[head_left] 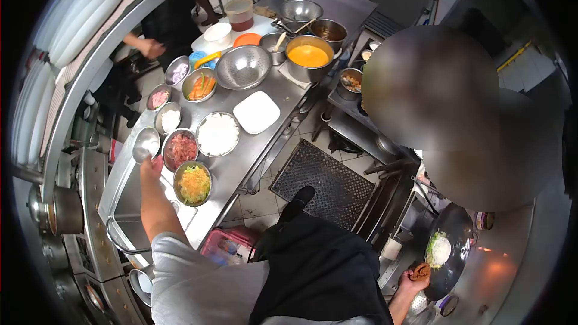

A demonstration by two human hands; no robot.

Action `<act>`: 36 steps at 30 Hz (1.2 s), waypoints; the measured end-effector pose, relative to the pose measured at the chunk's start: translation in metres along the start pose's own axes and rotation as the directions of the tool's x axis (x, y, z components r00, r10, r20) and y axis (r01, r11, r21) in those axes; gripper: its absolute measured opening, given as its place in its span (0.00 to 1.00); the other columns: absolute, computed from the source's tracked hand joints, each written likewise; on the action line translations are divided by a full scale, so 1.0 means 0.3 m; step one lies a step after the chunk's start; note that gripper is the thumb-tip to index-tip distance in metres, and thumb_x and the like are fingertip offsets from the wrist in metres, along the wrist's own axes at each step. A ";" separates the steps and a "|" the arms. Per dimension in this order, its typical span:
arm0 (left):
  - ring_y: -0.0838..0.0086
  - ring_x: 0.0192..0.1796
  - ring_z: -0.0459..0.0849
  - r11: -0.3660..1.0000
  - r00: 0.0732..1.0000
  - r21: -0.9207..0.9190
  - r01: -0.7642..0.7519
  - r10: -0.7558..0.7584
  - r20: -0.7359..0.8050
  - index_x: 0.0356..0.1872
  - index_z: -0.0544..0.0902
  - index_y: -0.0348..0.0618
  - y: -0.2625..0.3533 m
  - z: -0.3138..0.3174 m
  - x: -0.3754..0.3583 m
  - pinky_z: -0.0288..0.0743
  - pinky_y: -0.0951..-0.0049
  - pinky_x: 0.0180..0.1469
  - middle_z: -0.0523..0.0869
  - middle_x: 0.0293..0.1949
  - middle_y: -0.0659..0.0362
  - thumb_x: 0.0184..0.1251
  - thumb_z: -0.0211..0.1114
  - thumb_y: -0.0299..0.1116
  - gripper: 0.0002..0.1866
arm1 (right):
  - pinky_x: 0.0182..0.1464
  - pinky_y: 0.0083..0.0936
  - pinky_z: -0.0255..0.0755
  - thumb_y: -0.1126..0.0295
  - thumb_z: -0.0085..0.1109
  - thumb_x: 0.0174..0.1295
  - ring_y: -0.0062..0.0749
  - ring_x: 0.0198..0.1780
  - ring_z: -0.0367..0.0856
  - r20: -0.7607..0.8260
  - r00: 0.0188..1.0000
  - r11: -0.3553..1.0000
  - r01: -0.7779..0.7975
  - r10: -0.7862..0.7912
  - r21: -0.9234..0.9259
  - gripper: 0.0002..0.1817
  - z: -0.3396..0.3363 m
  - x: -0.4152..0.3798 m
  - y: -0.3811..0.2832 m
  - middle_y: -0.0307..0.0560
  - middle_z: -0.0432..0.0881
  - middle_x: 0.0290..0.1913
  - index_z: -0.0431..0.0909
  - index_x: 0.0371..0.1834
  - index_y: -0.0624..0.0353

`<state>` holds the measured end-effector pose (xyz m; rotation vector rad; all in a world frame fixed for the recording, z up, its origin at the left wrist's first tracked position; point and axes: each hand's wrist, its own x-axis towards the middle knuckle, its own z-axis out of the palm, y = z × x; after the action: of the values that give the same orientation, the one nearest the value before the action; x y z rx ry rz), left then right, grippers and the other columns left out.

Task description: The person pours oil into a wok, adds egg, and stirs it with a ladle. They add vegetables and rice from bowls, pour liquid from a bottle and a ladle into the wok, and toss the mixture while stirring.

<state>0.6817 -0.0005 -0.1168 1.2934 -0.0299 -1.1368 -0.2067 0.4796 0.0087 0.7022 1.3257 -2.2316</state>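
Note:
My left hand [155, 167] reaches over the steel counter and grips the near rim of a small metal bowl [146, 145] with a little white matter in it. Right beside it are a bowl of raw meat pieces [180, 149] and a bowl of chopped yellow and green vegetables [193, 183]. At the lower right, my right hand [410, 281] is closed on a folded brown cloth [419, 271] at the edge of a black wok [453, 259]. White rice [439, 251] lies in the wok with green shreds along its side.
Several more bowls stand on the counter, among them a large bowl of rice [218, 134], a colander [243, 67] and a pot of orange liquid [309, 53]. A white tray [257, 112] lies nearby. Another person's hand [149, 47] shows beyond the counter. A black mat [325, 183] covers the floor.

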 end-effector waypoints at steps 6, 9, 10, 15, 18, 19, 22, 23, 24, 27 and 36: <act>0.76 0.18 0.77 0.840 0.954 0.490 -0.233 0.295 -0.052 0.39 0.78 0.41 0.088 0.144 -0.206 0.65 0.77 0.14 0.84 0.27 0.55 0.71 0.55 0.48 0.19 | 0.18 0.21 0.59 0.53 0.44 0.60 0.27 0.26 0.75 -0.035 0.998 0.996 0.049 -0.046 0.079 0.17 -0.041 0.038 -0.049 0.37 0.82 0.34 0.79 0.41 0.48; 0.76 0.15 0.69 0.419 0.699 0.694 -0.586 0.695 0.171 0.37 0.82 0.38 0.023 0.435 -0.486 0.58 0.74 0.15 0.78 0.21 0.59 0.72 0.48 0.51 0.25 | 0.18 0.21 0.58 0.52 0.47 0.57 0.27 0.25 0.74 -0.010 0.998 0.991 0.070 -0.069 0.114 0.17 -0.016 0.084 -0.076 0.37 0.82 0.33 0.80 0.40 0.47; 0.76 0.16 0.70 0.241 0.618 0.719 -0.652 0.719 0.319 0.36 0.82 0.39 -0.012 0.492 -0.505 0.59 0.75 0.16 0.77 0.20 0.59 0.73 0.47 0.50 0.24 | 0.18 0.20 0.57 0.52 0.47 0.56 0.27 0.25 0.74 -0.010 0.997 0.990 0.079 -0.078 0.120 0.17 -0.036 0.150 -0.089 0.37 0.82 0.33 0.80 0.40 0.47; 0.82 0.25 0.74 0.348 0.644 0.572 -0.743 0.140 0.752 0.42 0.83 0.41 -0.486 0.978 -0.881 0.66 0.81 0.24 0.79 0.24 0.63 0.76 0.51 0.44 0.18 | 0.22 0.22 0.59 0.54 0.52 0.59 0.23 0.29 0.74 -0.046 0.996 0.957 0.089 -0.079 0.274 0.12 -0.035 0.383 -0.106 0.29 0.80 0.35 0.79 0.42 0.42; 0.83 0.34 0.77 0.536 0.416 0.397 -0.745 -0.091 0.905 0.60 0.76 0.40 -0.907 1.259 -1.054 0.73 0.83 0.35 0.81 0.35 0.64 0.67 0.65 0.29 0.20 | 0.26 0.23 0.63 0.52 0.50 0.61 0.24 0.31 0.76 -0.074 0.995 0.949 0.089 -0.070 0.302 0.13 -0.007 0.477 -0.129 0.28 0.82 0.36 0.78 0.41 0.42; 0.81 0.38 0.79 0.598 0.373 0.352 -0.720 -0.093 0.923 0.61 0.74 0.38 -1.042 1.368 -1.071 0.75 0.81 0.44 0.82 0.37 0.63 0.64 0.68 0.27 0.24 | 0.26 0.23 0.63 0.52 0.50 0.62 0.24 0.31 0.76 -0.073 0.994 0.947 0.097 -0.078 0.307 0.13 -0.002 0.509 -0.134 0.28 0.82 0.37 0.78 0.41 0.42; 0.72 0.51 0.79 0.465 0.305 0.282 -0.840 -0.025 0.952 0.64 0.69 0.36 -1.318 1.693 -1.164 0.73 0.73 0.56 0.80 0.50 0.53 0.57 0.74 0.30 0.35 | 0.27 0.23 0.63 0.50 0.52 0.61 0.25 0.32 0.76 -0.104 0.991 0.924 0.116 -0.083 0.365 0.14 0.021 0.592 -0.152 0.28 0.82 0.37 0.78 0.43 0.42; 0.64 0.55 0.77 0.407 0.230 0.186 -0.894 0.064 0.971 0.65 0.67 0.34 -1.388 1.786 -1.188 0.69 0.67 0.61 0.79 0.53 0.48 0.53 0.77 0.34 0.39 | 0.27 0.23 0.63 0.50 0.52 0.61 0.25 0.32 0.76 -0.118 0.988 0.916 0.135 -0.097 0.377 0.14 0.037 0.628 -0.153 0.28 0.82 0.37 0.78 0.43 0.42; 0.61 0.57 0.76 0.345 0.164 0.101 -0.933 0.160 0.973 0.65 0.67 0.33 -1.464 1.863 -1.161 0.67 0.65 0.64 0.78 0.55 0.46 0.52 0.78 0.36 0.41 | 0.27 0.23 0.63 0.49 0.54 0.60 0.26 0.33 0.77 -0.120 0.989 0.918 0.125 -0.085 0.378 0.15 0.050 0.657 -0.147 0.29 0.82 0.37 0.77 0.44 0.42; 0.53 0.63 0.72 0.194 0.134 0.109 -0.975 0.118 0.984 0.66 0.64 0.30 -1.613 2.055 -1.142 0.60 0.60 0.70 0.73 0.61 0.42 0.49 0.80 0.42 0.47 | 0.28 0.26 0.68 0.50 0.62 0.55 0.28 0.36 0.78 -0.203 0.967 0.894 0.222 -0.151 0.389 0.18 0.047 0.688 -0.115 0.32 0.81 0.40 0.75 0.46 0.40; 0.55 0.61 0.77 -0.003 0.385 0.392 -0.920 0.173 0.906 0.66 0.67 0.33 -1.663 2.191 -1.152 0.65 0.60 0.67 0.77 0.62 0.46 0.46 0.81 0.47 0.48 | 0.28 0.25 0.66 0.41 0.57 0.64 0.27 0.38 0.80 -0.208 0.974 0.947 0.145 -0.086 0.288 0.24 0.142 0.537 -0.075 0.35 0.82 0.40 0.75 0.50 0.46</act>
<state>-0.1948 -0.1741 -0.0721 1.4316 -2.0029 -0.5522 -0.3526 0.4324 -0.0601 0.9956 1.1466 -2.5486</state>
